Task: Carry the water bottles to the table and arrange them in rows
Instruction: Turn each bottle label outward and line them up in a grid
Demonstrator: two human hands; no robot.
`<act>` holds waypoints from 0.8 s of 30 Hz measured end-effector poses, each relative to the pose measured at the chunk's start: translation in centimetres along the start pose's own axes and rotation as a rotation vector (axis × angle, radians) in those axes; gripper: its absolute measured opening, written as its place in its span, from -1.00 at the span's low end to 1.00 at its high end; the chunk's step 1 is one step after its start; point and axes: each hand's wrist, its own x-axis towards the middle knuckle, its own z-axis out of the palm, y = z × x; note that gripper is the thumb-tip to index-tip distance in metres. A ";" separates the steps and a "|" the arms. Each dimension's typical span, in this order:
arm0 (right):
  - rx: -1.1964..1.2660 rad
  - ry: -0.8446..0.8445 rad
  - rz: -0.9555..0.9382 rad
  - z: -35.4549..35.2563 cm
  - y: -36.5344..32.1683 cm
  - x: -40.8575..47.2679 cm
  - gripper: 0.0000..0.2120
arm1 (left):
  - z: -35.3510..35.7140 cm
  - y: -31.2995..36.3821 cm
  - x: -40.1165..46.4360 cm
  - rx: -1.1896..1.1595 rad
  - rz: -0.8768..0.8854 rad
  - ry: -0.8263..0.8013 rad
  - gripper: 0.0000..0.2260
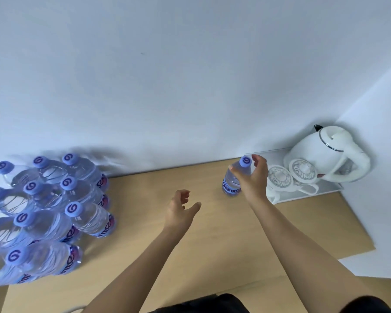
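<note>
Several clear water bottles [54, 204] with blue caps stand packed in rows at the left of the wooden table [167, 245]. One more water bottle [231, 181] stands alone at the back, near the wall. My right hand [251, 177] grips this single bottle around its neck and shoulder, just below the cap. My left hand [181, 208] hovers over the middle of the table with fingers loosely curled, holding nothing.
A white tray [334, 188] sits in the back right corner with a white kettle [325, 154] and two white lidded cups [280, 179] on it, right beside my right hand. White walls border the table at the back and right.
</note>
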 end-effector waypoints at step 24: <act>0.103 -0.327 0.017 5.8 -6.4 -6.2 -0.75 | -5.9 -1.1 -2.0 0.122 0.106 -0.143 -0.27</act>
